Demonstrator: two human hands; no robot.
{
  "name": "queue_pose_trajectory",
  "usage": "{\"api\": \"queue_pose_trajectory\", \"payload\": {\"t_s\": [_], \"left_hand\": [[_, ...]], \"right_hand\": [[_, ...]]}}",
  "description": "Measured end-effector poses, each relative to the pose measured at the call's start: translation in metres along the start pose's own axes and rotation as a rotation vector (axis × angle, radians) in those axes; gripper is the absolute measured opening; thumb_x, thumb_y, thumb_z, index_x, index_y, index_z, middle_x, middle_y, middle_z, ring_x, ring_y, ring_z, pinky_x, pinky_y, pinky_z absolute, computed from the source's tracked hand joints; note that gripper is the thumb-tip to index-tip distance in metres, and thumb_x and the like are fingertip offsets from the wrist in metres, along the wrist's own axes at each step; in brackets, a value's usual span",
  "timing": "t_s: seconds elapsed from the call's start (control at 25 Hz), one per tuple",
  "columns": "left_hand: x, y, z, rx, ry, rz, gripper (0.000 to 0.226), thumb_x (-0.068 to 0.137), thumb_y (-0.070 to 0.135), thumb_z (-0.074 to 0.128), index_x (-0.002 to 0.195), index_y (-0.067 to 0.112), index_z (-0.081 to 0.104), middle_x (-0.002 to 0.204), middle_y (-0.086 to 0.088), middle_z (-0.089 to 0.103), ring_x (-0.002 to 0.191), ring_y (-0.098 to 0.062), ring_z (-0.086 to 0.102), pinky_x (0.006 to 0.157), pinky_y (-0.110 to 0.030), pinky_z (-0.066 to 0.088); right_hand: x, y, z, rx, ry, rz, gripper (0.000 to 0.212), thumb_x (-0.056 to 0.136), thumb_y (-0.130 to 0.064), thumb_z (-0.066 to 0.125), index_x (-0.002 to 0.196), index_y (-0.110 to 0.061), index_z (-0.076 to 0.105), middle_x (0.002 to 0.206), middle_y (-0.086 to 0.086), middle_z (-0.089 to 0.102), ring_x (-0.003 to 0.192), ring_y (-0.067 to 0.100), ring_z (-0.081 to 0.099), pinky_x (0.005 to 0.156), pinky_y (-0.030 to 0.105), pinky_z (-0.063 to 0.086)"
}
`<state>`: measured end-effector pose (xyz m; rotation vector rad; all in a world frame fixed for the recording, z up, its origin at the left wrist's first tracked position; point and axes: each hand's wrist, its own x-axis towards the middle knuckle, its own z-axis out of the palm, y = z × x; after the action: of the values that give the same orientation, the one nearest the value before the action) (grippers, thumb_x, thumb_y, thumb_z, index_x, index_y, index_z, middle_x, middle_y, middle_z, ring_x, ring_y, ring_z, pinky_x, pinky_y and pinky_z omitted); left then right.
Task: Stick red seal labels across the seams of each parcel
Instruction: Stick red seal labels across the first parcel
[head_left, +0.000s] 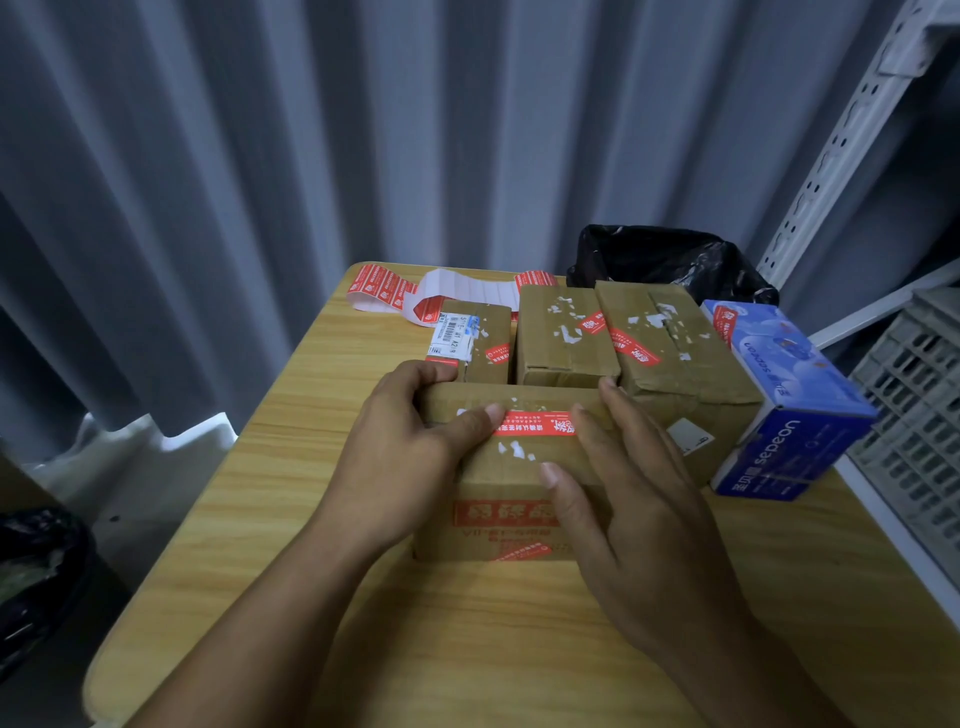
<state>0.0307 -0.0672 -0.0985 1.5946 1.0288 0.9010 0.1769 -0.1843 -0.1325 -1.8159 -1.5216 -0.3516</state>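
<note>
A brown cardboard parcel (511, 467) stands at the middle of the wooden table (270, 499). A red seal label (535, 423) lies across its top seam. My left hand (405, 447) grips the parcel's left end, with the thumb pressing on the label's left tip. My right hand (628, 499) lies on the parcel's right side, its straight fingers touching the label's right end and the top face. Behind stand three brown parcels (480, 340), (563, 332), (670, 353), each bearing red labels. A strip of red labels on white backing (410, 291) lies at the table's far edge.
A blue carton (784, 400) sits at the right, with a red label on its top. A black plastic bag (670, 260) is behind the parcels. A grey crate (914, 405) and a metal shelf upright (852, 124) stand right. Corrugated wall behind.
</note>
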Motion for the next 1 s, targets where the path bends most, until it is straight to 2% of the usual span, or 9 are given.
{"api": "queue_pose_trajectory", "payload": {"t_s": [0.08, 0.2, 0.28, 0.4, 0.52, 0.72, 0.84, 0.96, 1.0], "left_hand": [[0.001, -0.001, 0.001, 0.012, -0.008, -0.006, 0.045, 0.075, 0.038, 0.084, 0.114, 0.027, 0.064, 0.112, 0.009, 0.068, 0.097, -0.004, 0.067, 0.091, -0.033, 0.055], [0.001, -0.002, 0.002, 0.056, 0.005, 0.002, 0.054, 0.067, 0.052, 0.075, 0.115, 0.032, 0.063, 0.117, 0.01, 0.065, 0.105, -0.009, 0.065, 0.096, -0.041, 0.053], [-0.001, -0.001, 0.004, 0.066, 0.014, 0.011, 0.054, 0.066, 0.054, 0.073, 0.115, 0.033, 0.062, 0.117, 0.01, 0.065, 0.105, -0.009, 0.065, 0.096, -0.041, 0.053], [-0.001, -0.002, 0.004, 0.068, 0.023, 0.013, 0.055, 0.064, 0.057, 0.074, 0.113, 0.033, 0.062, 0.115, 0.008, 0.067, 0.104, -0.011, 0.066, 0.094, -0.043, 0.054], [-0.001, -0.003, 0.004, 0.063, 0.023, 0.004, 0.055, 0.063, 0.056, 0.076, 0.11, 0.032, 0.062, 0.114, 0.006, 0.067, 0.102, -0.012, 0.067, 0.092, -0.044, 0.055], [0.0, -0.003, 0.002, 0.009, 0.004, -0.017, 0.052, 0.061, 0.05, 0.081, 0.106, 0.031, 0.064, 0.111, 0.005, 0.068, 0.099, -0.013, 0.069, 0.091, -0.044, 0.056], [0.001, -0.005, 0.002, -0.014, -0.01, -0.028, 0.052, 0.062, 0.049, 0.08, 0.107, 0.031, 0.063, 0.114, 0.005, 0.068, 0.102, -0.015, 0.068, 0.093, -0.045, 0.055], [0.002, -0.008, 0.001, -0.038, -0.019, -0.039, 0.049, 0.064, 0.048, 0.078, 0.108, 0.031, 0.064, 0.115, 0.005, 0.068, 0.104, -0.017, 0.068, 0.095, -0.047, 0.054], [0.002, -0.009, 0.001, -0.049, -0.02, -0.043, 0.048, 0.065, 0.047, 0.077, 0.108, 0.032, 0.064, 0.115, 0.006, 0.069, 0.104, -0.017, 0.068, 0.095, -0.047, 0.053]], "right_hand": [[0.003, -0.004, -0.004, 0.096, -0.028, 0.105, 0.063, 0.093, -0.055, 0.044, 0.135, -0.01, 0.058, 0.151, 0.005, 0.046, 0.14, 0.016, 0.041, 0.117, 0.02, 0.024], [0.024, -0.011, -0.008, 0.448, -0.035, 0.419, 0.059, 0.083, -0.064, 0.052, 0.133, -0.032, 0.053, 0.137, -0.015, 0.053, 0.129, 0.006, 0.049, 0.111, 0.035, 0.041], [0.039, -0.014, -0.007, 0.469, -0.034, 0.506, 0.059, 0.079, -0.06, 0.066, 0.13, -0.035, 0.051, 0.129, -0.017, 0.052, 0.125, 0.009, 0.049, 0.107, 0.041, 0.044], [0.048, -0.016, 0.0, 0.336, -0.068, 0.512, 0.07, 0.075, -0.053, 0.077, 0.134, -0.032, 0.047, 0.124, -0.018, 0.042, 0.128, 0.012, 0.042, 0.108, 0.039, 0.04], [0.045, -0.015, 0.004, 0.377, -0.034, 0.535, 0.073, 0.072, -0.043, 0.083, 0.135, -0.031, 0.047, 0.125, -0.016, 0.04, 0.127, 0.009, 0.041, 0.106, 0.032, 0.039], [0.042, -0.013, 0.003, 0.488, 0.005, 0.559, 0.06, 0.081, -0.026, 0.079, 0.133, -0.031, 0.049, 0.133, -0.012, 0.047, 0.126, 0.005, 0.044, 0.102, 0.021, 0.038], [0.041, -0.01, 0.004, 0.573, 0.029, 0.568, 0.052, 0.085, -0.017, 0.075, 0.128, -0.033, 0.051, 0.134, -0.009, 0.05, 0.123, 0.002, 0.047, 0.105, 0.022, 0.04], [0.041, -0.009, 0.002, 0.671, 0.022, 0.59, 0.047, 0.088, -0.008, 0.07, 0.125, -0.032, 0.053, 0.134, -0.007, 0.052, 0.119, -0.007, 0.049, 0.099, 0.012, 0.041], [0.041, -0.009, 0.002, 0.695, 0.025, 0.59, 0.046, 0.088, -0.006, 0.069, 0.123, -0.032, 0.054, 0.133, -0.006, 0.053, 0.118, -0.007, 0.049, 0.1, 0.014, 0.041]]}}
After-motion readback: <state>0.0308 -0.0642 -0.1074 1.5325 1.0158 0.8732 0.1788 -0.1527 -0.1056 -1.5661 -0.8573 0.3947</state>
